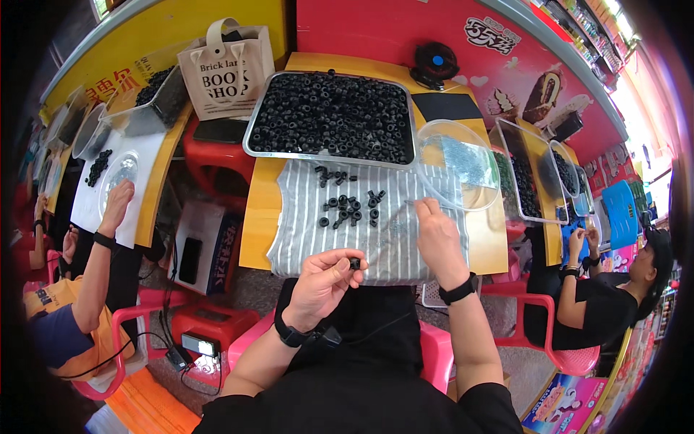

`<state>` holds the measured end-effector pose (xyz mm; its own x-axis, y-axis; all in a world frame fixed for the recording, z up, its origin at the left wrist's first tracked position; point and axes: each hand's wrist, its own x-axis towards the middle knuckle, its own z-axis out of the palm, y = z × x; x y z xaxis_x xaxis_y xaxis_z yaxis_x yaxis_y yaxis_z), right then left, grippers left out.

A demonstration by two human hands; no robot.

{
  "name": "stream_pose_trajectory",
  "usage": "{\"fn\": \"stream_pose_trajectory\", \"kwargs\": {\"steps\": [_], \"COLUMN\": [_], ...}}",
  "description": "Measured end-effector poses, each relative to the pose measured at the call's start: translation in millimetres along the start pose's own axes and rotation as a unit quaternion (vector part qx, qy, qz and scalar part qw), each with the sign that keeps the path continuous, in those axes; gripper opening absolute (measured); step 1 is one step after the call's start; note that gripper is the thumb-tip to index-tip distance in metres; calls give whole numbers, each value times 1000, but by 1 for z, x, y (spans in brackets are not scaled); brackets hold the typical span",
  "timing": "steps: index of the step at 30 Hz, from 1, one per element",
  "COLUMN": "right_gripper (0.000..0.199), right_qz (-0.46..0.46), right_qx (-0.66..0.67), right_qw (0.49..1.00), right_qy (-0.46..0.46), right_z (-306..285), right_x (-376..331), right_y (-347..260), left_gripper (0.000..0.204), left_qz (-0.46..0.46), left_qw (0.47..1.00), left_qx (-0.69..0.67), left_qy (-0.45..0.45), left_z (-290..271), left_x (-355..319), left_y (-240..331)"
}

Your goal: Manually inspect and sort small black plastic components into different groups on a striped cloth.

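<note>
In my left hand, thumb and fingers pinch a small black ring-shaped part, its hole showing, above the cloth's near edge. My right hand is closed at the fingertips by the near left rim of a round clear tub. Something small and thin shows at those fingertips, too small to name. Small pale bits lie in the tub. Between my hands and the tray, loose black parts sit in clusters on a grey striped cloth. Beyond them stands a metal tray heaped with similar black parts.
A canvas tote bag stands left of the tray, and a black fan behind it at right. Red stools stand left of my table. People work at neighbouring tables, one person at right, another person's hand at left.
</note>
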<state>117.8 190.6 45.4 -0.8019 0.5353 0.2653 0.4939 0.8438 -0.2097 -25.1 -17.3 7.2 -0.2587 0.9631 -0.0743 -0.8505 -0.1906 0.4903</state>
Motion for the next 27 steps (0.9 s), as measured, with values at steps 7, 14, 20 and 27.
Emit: {"fn": "stream_pose_trajectory", "kwargs": {"steps": [7, 14, 20, 27], "right_gripper": [19, 10, 12, 14], "right_qz": [34, -17, -84, -111], "right_qx": [-86, -146, -93, 237], "right_qw": [994, 989, 991, 963], "right_qy": [-54, -23, 51, 62], "right_z": [13, 17, -10, -27], "right_x": [5, 6, 5, -5], "right_y": [12, 22, 4, -43], "left_gripper": [29, 29, 29, 29], "left_qz": [6, 4, 13, 31], "left_qw": [999, 998, 999, 997], "left_qx": [-29, -38, -25, 23], "left_qy": [26, 41, 41, 61], "left_z": [-8, -10, -13, -11], "left_x": [0, 1, 2, 5], "left_y": [-1, -1, -2, -4]}}
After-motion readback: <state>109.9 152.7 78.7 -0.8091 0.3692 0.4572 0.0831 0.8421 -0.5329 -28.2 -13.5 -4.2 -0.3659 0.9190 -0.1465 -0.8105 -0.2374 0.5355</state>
